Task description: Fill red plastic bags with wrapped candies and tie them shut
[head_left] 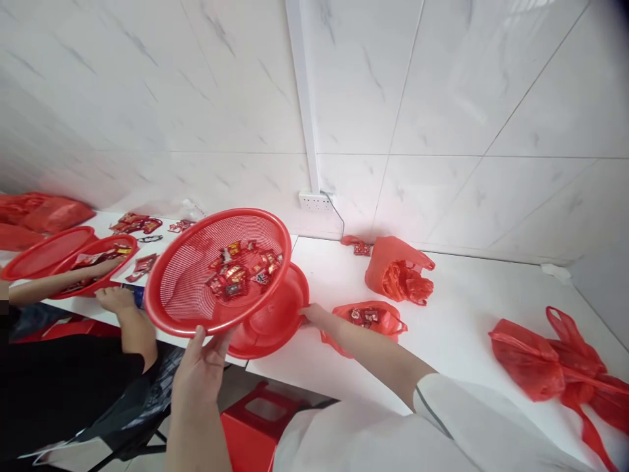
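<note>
My left hand [204, 364] grips the near rim of a red plastic mesh basket [187, 282], with the thumb over the edge. The basket is raised and tilted, and several small red and gold wrapped packets [236, 272] lie in its bottom. Partly behind it is a red plastic basin [280, 321]. My right hand [314, 316] has its fingers closed at the right rim of that basin. Just right of this hand, an open red plastic bag [393, 318] with small packets inside lies on the white table [457, 314].
Further right are a crumpled bunch of red bags [400, 272] and tied red bags [531, 357]. At left, a co-worker's hand [115, 298] is beside another red basket [105, 282]; another arm reaches into it. Below stands a red stool [253, 426]. A socket strip [316, 201] is on the wall.
</note>
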`<state>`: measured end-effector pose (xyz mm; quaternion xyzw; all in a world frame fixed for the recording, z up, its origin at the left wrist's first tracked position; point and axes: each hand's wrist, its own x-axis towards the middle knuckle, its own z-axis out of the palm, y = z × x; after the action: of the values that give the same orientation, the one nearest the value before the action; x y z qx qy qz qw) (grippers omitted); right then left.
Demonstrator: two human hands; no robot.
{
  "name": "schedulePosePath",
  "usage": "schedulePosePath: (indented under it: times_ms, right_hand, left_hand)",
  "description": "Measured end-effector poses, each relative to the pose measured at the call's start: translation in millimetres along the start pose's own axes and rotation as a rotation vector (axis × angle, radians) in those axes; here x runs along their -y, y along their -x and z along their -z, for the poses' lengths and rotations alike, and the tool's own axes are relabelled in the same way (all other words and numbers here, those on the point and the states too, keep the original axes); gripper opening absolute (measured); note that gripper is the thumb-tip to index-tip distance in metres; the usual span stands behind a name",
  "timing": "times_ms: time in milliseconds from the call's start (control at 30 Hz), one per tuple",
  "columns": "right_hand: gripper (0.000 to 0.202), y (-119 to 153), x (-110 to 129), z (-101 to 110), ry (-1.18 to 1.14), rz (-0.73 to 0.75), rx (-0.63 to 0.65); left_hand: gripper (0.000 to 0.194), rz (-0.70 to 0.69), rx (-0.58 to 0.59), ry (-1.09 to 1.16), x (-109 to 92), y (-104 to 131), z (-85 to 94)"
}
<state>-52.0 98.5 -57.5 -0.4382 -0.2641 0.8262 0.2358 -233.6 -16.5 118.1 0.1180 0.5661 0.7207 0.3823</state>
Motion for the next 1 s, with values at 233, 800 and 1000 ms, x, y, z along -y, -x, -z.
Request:
schedulePosePath:
  times_ms: [233, 800, 1000]
  right_hand:
    - [0.041, -3, 2, -33, -0.187, 0.112, 0.123]
    - [0.043, 223, -99, 137, -0.368, 0.255, -0.203]
    - [0.044, 260, -88, 157, -0.345, 0.365, -0.339]
  left_hand:
    - [0.015, 0.156, 0.164, 0.001, 36, 5, -29.7]
    - [0.010, 0.515, 0.215, -0.016, 184, -24, -101.6]
    - [0.009, 0.450, 0.247, -0.056, 199, -28, -106.3]
